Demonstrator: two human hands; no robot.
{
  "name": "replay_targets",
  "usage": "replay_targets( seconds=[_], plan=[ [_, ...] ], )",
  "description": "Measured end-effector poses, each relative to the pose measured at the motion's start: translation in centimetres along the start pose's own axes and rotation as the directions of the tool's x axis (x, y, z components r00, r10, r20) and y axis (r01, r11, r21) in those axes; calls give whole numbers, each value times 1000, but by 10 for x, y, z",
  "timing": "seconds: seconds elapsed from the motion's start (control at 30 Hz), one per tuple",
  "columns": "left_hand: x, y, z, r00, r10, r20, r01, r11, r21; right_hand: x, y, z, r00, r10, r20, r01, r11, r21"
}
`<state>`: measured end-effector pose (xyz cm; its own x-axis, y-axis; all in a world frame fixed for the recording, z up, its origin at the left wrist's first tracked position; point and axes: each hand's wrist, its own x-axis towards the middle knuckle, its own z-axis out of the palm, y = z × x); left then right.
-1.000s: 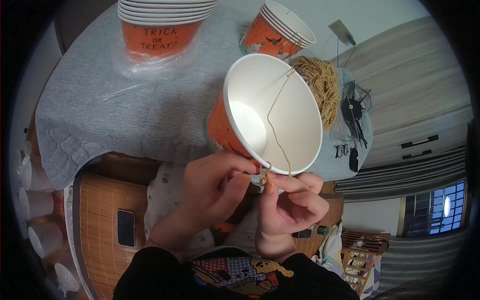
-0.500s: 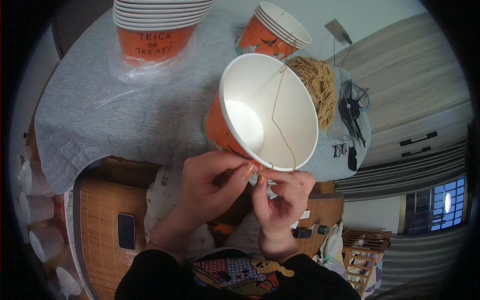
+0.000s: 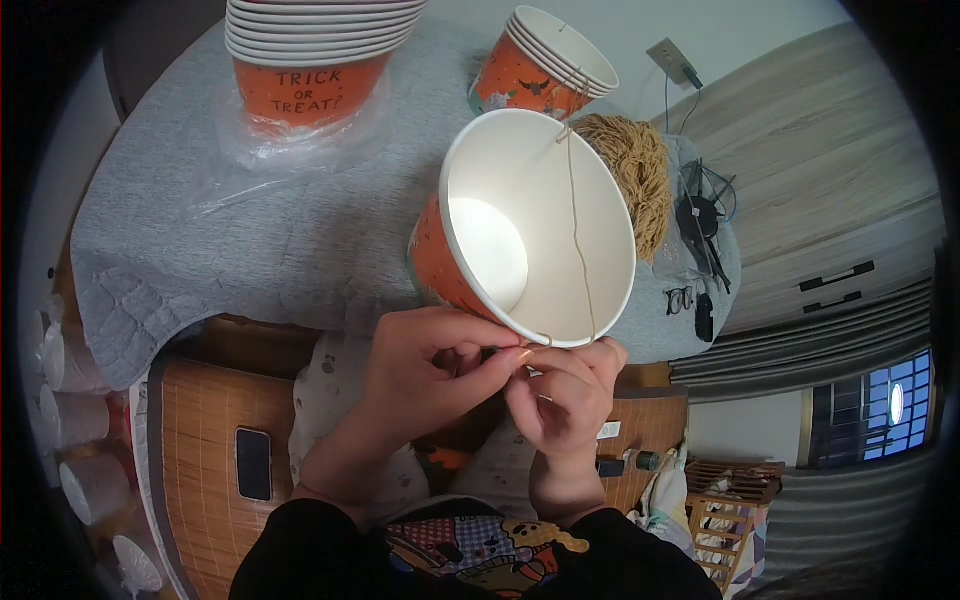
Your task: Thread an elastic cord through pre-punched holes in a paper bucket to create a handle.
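An orange paper bucket [image 3: 520,235] with a white inside is tilted toward me above the table edge. A thin tan string [image 3: 578,230] runs across its mouth from the far rim to the near rim. My left hand [image 3: 425,375] pinches the near rim and the string end there. My right hand [image 3: 565,395] pinches the string just beside it, under the rim. The fingertips of both hands touch.
A grey cloth covers the table [image 3: 200,250]. A stack of orange buckets [image 3: 310,50] stands on clear plastic at the back, a second stack [image 3: 545,65] beside it. A bundle of tan string [image 3: 630,170], cables and glasses [image 3: 700,240] lie right. A phone [image 3: 252,463] rests on a bamboo mat.
The bucket has shifted slightly left and my fingers have closed tighter on the string at the near rim.
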<state>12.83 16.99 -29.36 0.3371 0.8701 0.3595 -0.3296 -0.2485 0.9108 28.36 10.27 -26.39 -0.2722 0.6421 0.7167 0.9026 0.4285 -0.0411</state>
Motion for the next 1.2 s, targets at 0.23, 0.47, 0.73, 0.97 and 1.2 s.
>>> replay_targets(
  seconds=[0.23, 0.47, 0.73, 0.97, 1.2],
  plan=[
    [-1, -3, 2, 998, -56, 21, 57, 996, -71, 1, 2, 1, 1000, 22, -17, -21, 999, 47],
    [0, -7, 5, 998, -60, 33, 64, 986, -157, 8, -4, -8, 990, 107, -87, -104, 994, 43],
    [-1, -6, 6, 971, -140, 193, 206, 897, -391, 29, -8, -17, 992, 83, 91, -76, 994, -75],
    [-1, -11, 8, 927, -190, 322, 330, 819, -469, 31, -12, -12, 982, 176, 64, -176, 984, -13],
    [2, -11, 9, 913, -200, 355, 351, 828, -438, 33, -11, -12, 977, 207, 59, -208, 978, 16]
  ],
)
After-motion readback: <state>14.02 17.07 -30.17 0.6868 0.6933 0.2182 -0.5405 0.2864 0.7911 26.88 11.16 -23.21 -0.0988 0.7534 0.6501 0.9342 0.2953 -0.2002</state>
